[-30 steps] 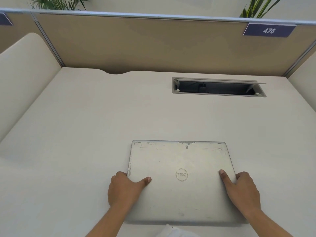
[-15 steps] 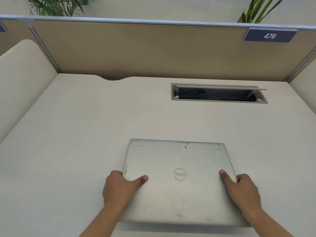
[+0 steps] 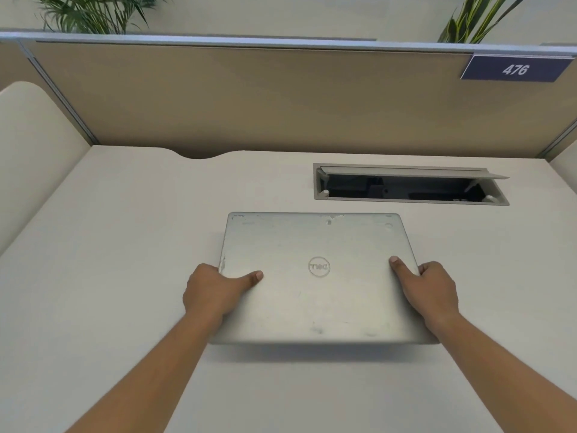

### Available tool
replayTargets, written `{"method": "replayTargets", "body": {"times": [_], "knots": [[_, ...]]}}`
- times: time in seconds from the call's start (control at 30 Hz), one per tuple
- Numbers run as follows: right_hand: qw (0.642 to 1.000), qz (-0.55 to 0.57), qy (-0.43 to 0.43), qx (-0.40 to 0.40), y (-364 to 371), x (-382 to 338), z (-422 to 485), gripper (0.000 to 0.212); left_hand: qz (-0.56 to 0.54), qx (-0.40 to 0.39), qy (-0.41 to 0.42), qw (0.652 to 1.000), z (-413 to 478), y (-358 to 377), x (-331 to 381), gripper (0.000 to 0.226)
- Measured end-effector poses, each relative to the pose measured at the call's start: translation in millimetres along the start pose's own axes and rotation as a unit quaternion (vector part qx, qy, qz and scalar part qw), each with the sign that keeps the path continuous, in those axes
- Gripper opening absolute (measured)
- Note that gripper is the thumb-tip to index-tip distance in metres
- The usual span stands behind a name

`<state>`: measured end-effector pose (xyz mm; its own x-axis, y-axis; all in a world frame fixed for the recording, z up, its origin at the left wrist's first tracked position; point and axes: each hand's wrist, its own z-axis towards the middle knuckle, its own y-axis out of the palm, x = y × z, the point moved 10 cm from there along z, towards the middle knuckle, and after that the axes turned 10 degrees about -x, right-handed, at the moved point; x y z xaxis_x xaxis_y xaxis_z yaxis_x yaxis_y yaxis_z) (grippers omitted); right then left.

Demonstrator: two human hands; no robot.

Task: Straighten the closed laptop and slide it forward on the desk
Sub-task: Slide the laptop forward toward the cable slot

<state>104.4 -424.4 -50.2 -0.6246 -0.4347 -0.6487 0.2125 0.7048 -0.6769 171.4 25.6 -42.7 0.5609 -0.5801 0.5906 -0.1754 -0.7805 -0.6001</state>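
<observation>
Gripping the closed laptop (image 3: 318, 276) by its two side edges, the person has a hand on each flank, which looks like the sensible way to keep it square while pushing it away across the desk (image 3: 125, 245). The laptop lies flat in the middle of the desk, its far edge close to parallel with the partition (image 3: 249, 98) and lying just short of the open cable hatch (image 3: 409, 185) sunk into the desktop on the far right.

The left hand (image 3: 215, 292) is curled around the left edge, thumb laid flat on the lid and pointing inward; its other fingers are tucked out of sight at or under the edge. The right hand (image 3: 434, 292) mirrors it on the right edge, thumb resting on the lid. Both are clamped on the machine, half closed rather than spread. I judge the straightening about done, with only a little room left to slide before the hatch.
</observation>
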Motion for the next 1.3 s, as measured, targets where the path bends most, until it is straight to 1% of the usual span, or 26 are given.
{"method": "replayTargets", "body": {"times": [0.1, 0.23, 0.43, 0.63, 0.87, 1.1, 1.3], "knots": [[1.000, -0.001, -0.002, 0.001, 5.6, -12.6, 20.9, 0.061, 0.015, 0.009, -0.006, 1.000, 18.0, -4.1, 18.0, 0.082], [1.000, -0.002, 0.002, 0.004, 11.0, -22.5, 40.4, 0.066, 0.044, 0.019, -0.027, 0.998, 35.3, -3.8, 31.1, 0.077], [1.000, -0.017, 0.004, 0.009, 11.8, -26.3, 54.5, 0.065, 0.041, 0.007, -0.036, 0.999, 46.8, 6.6, 37.1, 0.068], [1.000, -0.025, 0.008, 0.005, 13.6, -24.7, 62.3, 0.061, 0.041, -0.003, -0.045, 0.998, 49.4, 16.2, 36.6, 0.064], [1.000, -0.024, 0.006, -0.001, 19.2, -21.7, 67.5, 0.062, 0.036, -0.015, -0.047, 0.998, 55.5, 21.6, 35.5, 0.063], [0.999, -0.052, 0.011, -0.008, 24.3, -20.6, 70.0, 0.065, 0.046, -0.007, -0.046, 0.998, 60.0, 21.3, 38.4, 0.064], [0.997, -0.080, 0.011, -0.006, 24.6, -20.6, 70.6, 0.061, 0.064, -0.002, -0.043, 0.997, 63.4, 21.9, 38.5, 0.066]]}}
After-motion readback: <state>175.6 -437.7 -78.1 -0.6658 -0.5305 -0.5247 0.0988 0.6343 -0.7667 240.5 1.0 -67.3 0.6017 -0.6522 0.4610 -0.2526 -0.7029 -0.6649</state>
